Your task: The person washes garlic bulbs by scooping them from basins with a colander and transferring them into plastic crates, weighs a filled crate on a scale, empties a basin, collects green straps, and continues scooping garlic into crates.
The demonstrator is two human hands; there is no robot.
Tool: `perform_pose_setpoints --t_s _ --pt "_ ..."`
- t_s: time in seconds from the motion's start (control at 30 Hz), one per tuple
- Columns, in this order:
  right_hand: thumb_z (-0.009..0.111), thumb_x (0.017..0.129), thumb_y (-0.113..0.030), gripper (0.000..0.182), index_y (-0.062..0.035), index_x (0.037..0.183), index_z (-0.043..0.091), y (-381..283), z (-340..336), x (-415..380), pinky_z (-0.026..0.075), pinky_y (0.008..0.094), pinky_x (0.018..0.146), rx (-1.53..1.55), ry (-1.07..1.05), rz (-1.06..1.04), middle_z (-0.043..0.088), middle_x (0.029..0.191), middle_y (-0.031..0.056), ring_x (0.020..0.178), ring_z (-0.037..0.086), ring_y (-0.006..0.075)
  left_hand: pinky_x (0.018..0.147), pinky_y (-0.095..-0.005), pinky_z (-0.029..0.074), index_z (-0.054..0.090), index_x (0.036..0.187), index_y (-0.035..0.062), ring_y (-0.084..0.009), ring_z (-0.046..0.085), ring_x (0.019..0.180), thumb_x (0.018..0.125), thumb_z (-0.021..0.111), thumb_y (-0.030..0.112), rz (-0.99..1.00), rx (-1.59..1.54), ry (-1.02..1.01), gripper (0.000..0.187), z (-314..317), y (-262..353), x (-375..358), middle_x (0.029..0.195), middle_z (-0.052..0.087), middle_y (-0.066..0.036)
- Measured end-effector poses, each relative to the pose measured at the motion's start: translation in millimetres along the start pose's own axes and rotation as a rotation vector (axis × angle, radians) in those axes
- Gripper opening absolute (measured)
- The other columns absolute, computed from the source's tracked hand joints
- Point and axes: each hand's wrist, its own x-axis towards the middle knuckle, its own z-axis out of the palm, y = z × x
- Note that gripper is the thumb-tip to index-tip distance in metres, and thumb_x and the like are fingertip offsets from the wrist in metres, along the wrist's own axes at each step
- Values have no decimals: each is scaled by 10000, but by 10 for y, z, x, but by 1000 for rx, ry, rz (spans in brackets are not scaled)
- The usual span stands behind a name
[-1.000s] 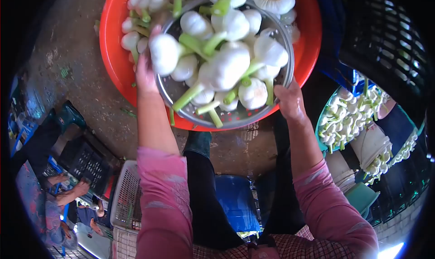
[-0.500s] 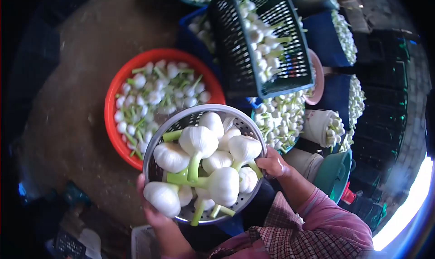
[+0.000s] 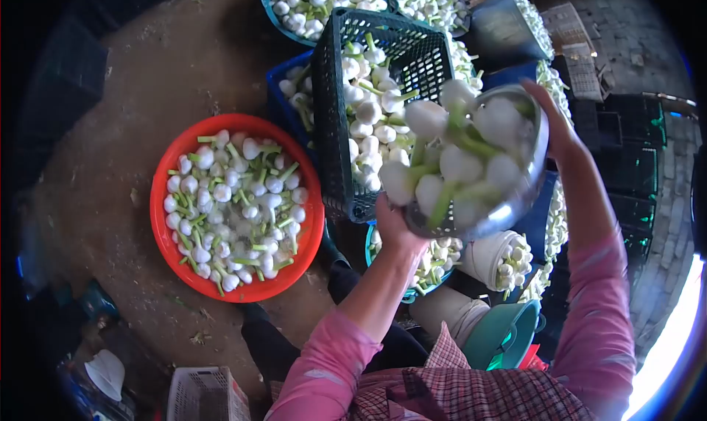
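Both hands hold a metal colander (image 3: 507, 218) heaped with white garlic bulbs (image 3: 462, 163) that have short green stems. It is tilted toward the left and blurred by motion. My left hand (image 3: 400, 228) grips its lower left rim, and my right hand (image 3: 551, 123) grips the upper right side; some fingers are hidden behind it. Just left of the colander stands a dark green plastic crate (image 3: 336, 134) with garlic inside, its right part covered by the colander. Several bulbs lean out over the colander's left rim, near the crate's opening.
A red basin (image 3: 157, 215) of garlic sits on the floor at left. Blue and teal tubs (image 3: 269, 12) of garlic stand behind the crate. White buckets (image 3: 482, 259) and a green basin (image 3: 508, 333) are near my right side. A white crate (image 3: 193, 395) is at the bottom.
The colander has moved up and to the right, from in front of my body to beside the dark green crate, and tipped leftward. Both hands still hold it. The view has shifted.
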Motion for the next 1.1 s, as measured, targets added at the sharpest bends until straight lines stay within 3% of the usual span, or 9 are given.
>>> perform_pose_setpoints --t_s 0.17,0.37,0.43,0.57,0.63,0.73,0.97,1.03,1.1 --pt "499 725 -439 409 -33 734 554 -77 149 759 462 342 658 -495 -8 227 573 657 109 591 561 207 839 -565 316 356 1179 27 -293 457 981 776 267 612 -173 -13 283 716 -192 -344 145 1127 433 -144" --pt "503 744 -238 397 58 1008 506 325 -12 -1005 446 367 788 -58 -159 300 576 927 135 876 553 247 834 -327 392 435 1130 33 -168 516 934 869 319 332 147 235 106 414 -54 71 -865 1045 530 -63" --pt "510 645 99 506 41 1136 407 714 253 -1414 475 396 756 0 -173 591 485 1088 191 920 537 278 863 -319 370 397 1164 31 -173 484 995 877 302 323 377 380 218 421 -293 535 -1225 1120 489 -70" --pt "494 702 46 564 17 1221 276 1643 1570 -1395 429 335 788 -70 -344 178 451 1137 147 1021 462 254 899 -331 315 354 1207 54 -219 403 1078 865 286 389 781 585 169 483 -778 1822 -1924 1208 398 -93" --pt "479 702 9 644 9 1270 177 1816 2467 -1004 330 259 866 -515 -280 -185 357 1223 167 1144 346 228 853 -329 343 377 1187 66 -222 436 1031 845 320 373 946 639 971 463 -1338 2505 -1932 1147 444 -98" --pt "422 674 55 641 0 1267 185 2183 3614 -136 267 368 952 -599 17 -829 244 1275 255 1175 270 379 816 -328 341 412 1134 79 -189 435 1004 785 397 368 785 691 1106 453 -2006 3253 -1862 1117 446 -78" --pt "398 701 -6 579 -160 1249 292 2606 4758 1499 341 426 903 -1091 -28 -1140 328 1208 230 1042 386 452 912 -333 306 326 1217 -11 -218 391 1092 828 321 425 974 467 1064 585 -3086 4661 -1177 1204 397 -108" --pt "425 734 -76 542 -112 1254 277 2426 4765 2096 396 400 837 -995 -268 -1090 443 1125 183 1010 454 373 965 -292 208 329 1197 -60 -292 409 1087 734 305 652 846 919 1689 850 -3035 4680 -867 1221 393 -179" --pt "490 770 -282 533 -133 1240 288 2244 4848 2171 414 322 795 -1282 -238 -1088 467 1095 185 1007 481 250 914 -316 289 347 1194 -38 -269 453 1024 737 351 625 908 673 1328 805 -3284 4912 -757 1164 438 -157"
